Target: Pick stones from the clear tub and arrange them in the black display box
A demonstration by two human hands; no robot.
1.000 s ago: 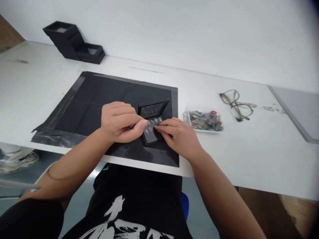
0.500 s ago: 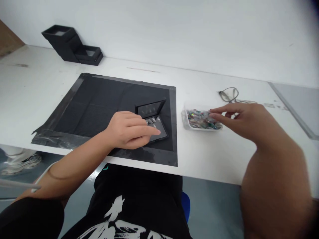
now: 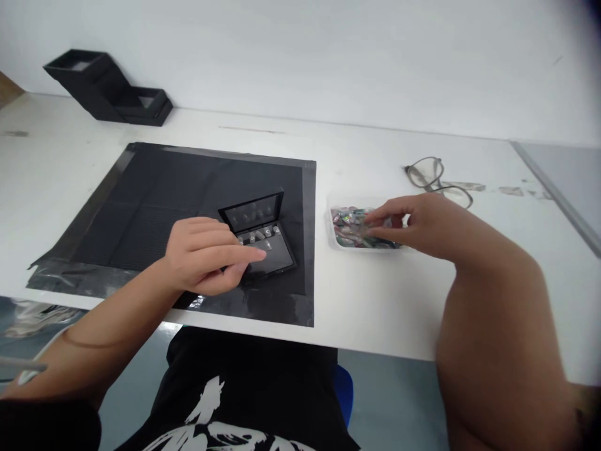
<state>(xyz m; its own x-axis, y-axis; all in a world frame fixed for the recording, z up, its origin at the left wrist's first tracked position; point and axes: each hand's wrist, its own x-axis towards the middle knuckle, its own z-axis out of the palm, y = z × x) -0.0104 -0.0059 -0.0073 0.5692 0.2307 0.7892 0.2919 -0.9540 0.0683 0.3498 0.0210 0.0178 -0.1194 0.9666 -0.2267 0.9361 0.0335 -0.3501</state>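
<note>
A flat black case (image 3: pixel 285 250) lies on the black mat with its mirrored lid (image 3: pixel 253 213) raised. Along the lid side sits a row of small, clear, shiny pieces (image 3: pixel 268 232), and another one lies below them. My left hand (image 3: pixel 209 257) rests over the case's near left part, index finger stretched across its grey surface, other fingers bent, holding nothing visible. To the right stands a clear plastic tub (image 3: pixel 332 235) of small shiny multicoloured pieces (image 3: pixel 347 219). Inside its rim, my right hand (image 3: pixel 408 222) has thumb and fingers pinched among the pieces; what they grip is too small to name.
The black mat (image 3: pixel 154 188) is taped to the white table (image 3: pixel 366 300). Eyeglasses (image 3: pixel 429 175) lie behind my right hand. Stacked black boxes (image 3: pixel 101 88) stand against the wall at the back left. A grey-edged panel (image 3: pixel 558 194) is at the right.
My right hand has reached deeper into the tub, its fingertips now among the pieces. The left hand stays at the case. The whole view has shifted, so everything appears farther left.
</note>
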